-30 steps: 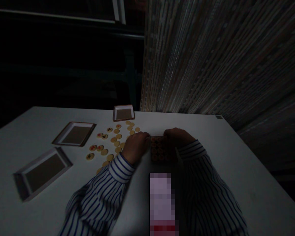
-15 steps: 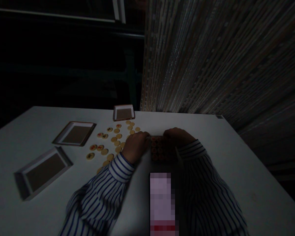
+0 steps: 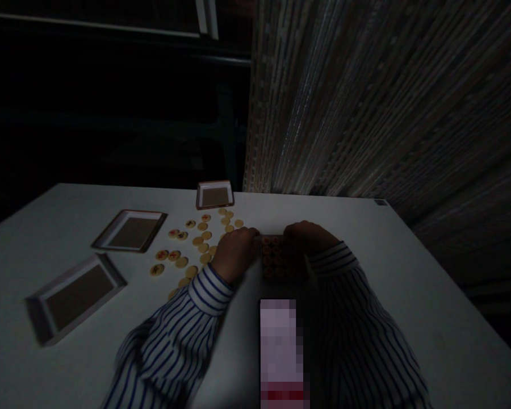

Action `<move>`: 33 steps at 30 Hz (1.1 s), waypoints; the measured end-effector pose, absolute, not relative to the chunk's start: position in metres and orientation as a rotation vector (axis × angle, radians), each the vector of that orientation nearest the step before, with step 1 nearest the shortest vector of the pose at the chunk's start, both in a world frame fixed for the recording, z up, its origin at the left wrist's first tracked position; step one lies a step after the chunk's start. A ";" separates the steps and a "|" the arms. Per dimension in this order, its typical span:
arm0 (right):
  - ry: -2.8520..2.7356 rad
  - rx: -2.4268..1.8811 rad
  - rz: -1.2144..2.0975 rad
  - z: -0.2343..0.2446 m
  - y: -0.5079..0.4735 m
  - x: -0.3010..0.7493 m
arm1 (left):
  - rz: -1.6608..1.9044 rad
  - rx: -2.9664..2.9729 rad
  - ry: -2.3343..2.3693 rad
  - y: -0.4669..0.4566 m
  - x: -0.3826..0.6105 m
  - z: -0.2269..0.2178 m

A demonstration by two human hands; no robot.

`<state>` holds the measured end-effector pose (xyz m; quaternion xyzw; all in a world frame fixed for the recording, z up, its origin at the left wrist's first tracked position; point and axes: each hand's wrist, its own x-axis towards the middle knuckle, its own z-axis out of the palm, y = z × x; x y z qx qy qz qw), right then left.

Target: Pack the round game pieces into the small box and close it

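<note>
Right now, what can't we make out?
All in head view:
Packed pieces, right side: deep shadow by the right hand.
Some loose pieces: partly covered by the left sleeve.
Left hand: grip too dark to tell.
Pixelated object: masked, cut off by bottom edge.

String curtain (image 3: 315,102) behind white table (image 3: 409,272) — pale frame (image 3: 207,20), upper left

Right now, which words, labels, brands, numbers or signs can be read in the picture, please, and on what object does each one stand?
None can be read with certainty.
Loose round pieces with red signs: too small and blurred.
Loose round pieces with dark signs: also too small and blurred.
Round pieces set in rows: reddish marks, too dark to read.
Pixelated rectangle: nothing legible.
</note>
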<state>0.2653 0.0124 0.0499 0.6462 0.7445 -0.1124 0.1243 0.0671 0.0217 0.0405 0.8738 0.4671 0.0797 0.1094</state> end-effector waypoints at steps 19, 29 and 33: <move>2.212 1.859 -0.317 0.047 0.013 0.267 | 0.291 2.614 1.343 0.023 0.065 0.035; 2.167 1.879 -0.362 0.049 0.013 0.265 | 0.304 2.652 1.345 0.024 0.066 0.032; 2.171 1.887 -0.367 0.048 0.015 0.267 | 0.310 2.660 1.346 0.024 0.065 0.033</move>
